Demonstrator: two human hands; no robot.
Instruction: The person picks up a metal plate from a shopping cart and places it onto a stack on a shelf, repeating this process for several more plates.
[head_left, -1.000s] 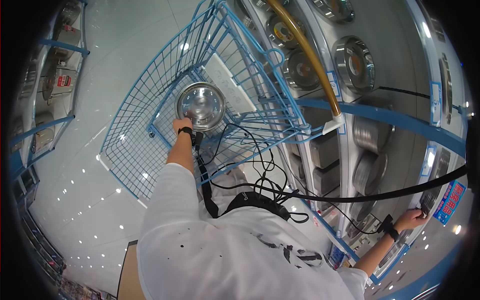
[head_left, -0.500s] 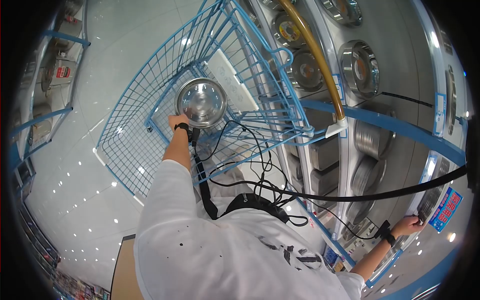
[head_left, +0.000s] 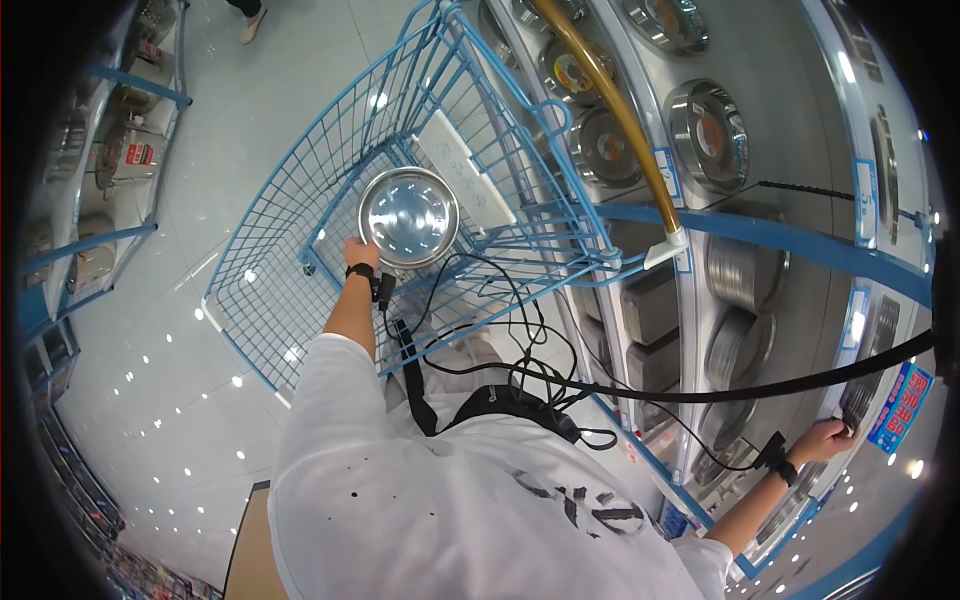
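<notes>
A round shiny steel bowl (head_left: 408, 218) is held by its rim in my left hand (head_left: 361, 252), above the blue wire shopping cart (head_left: 265, 255). The fingers curl round the bowl's near left edge and are partly hidden. Far to the right, my right hand (head_left: 822, 440) reaches to the upper shelf. Its curled fingers touch the end of a row of stacked thin metal dishes (head_left: 870, 370). What exactly they grip is hidden. A blue and red sign (head_left: 900, 408) hangs just beyond that hand.
Shelves on the right hold round steel pans (head_left: 708, 135) and stacked metal trays (head_left: 745, 265). The cart's tan handle (head_left: 620, 110) arches beside them. Black cables (head_left: 540, 350) loop near my waist. Another shelf (head_left: 110, 240) stands left; a person's shoe (head_left: 253, 25) shows at the top.
The bowl has tilted slightly and shifted a little down and right in view. My right hand stays at the row of dishes. A person's foot has appeared at the top left.
</notes>
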